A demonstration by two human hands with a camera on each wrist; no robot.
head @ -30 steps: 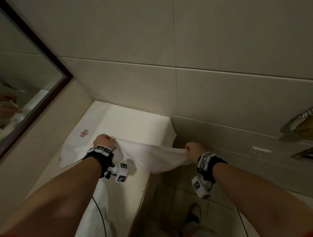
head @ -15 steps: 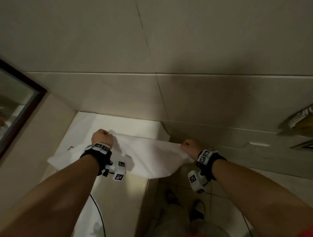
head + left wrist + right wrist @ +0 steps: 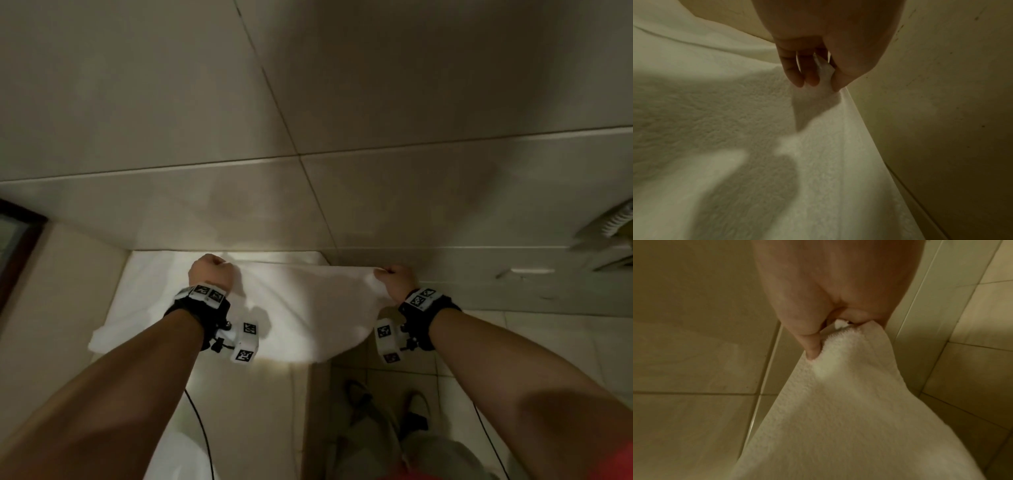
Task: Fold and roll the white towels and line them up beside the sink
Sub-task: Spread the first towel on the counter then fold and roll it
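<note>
A white towel (image 3: 308, 308) is stretched between my two hands over the far end of the counter (image 3: 260, 404). My left hand (image 3: 209, 272) grips its far left corner close to the tiled wall; the left wrist view shows the fingers (image 3: 797, 71) pinching the towel (image 3: 735, 129) edge. My right hand (image 3: 394, 279) grips the far right corner, out past the counter's end and above the floor. In the right wrist view the thumb (image 3: 812, 344) pinches the terry towel (image 3: 838, 402). The towel's near edge sags onto the counter. More white towel (image 3: 144, 294) lies flat underneath, to the left.
A tiled wall (image 3: 342, 137) rises right behind the counter. A dark mirror frame (image 3: 17, 246) shows at the left edge. The tiled floor (image 3: 513, 342) and my feet lie to the right of the counter. A cable (image 3: 200, 428) runs along the counter.
Both hands have carried the towel's edge away from me toward the wall, and the towel has spread lower over the counter. The head view has swung right, so the mirror has nearly left the frame.
</note>
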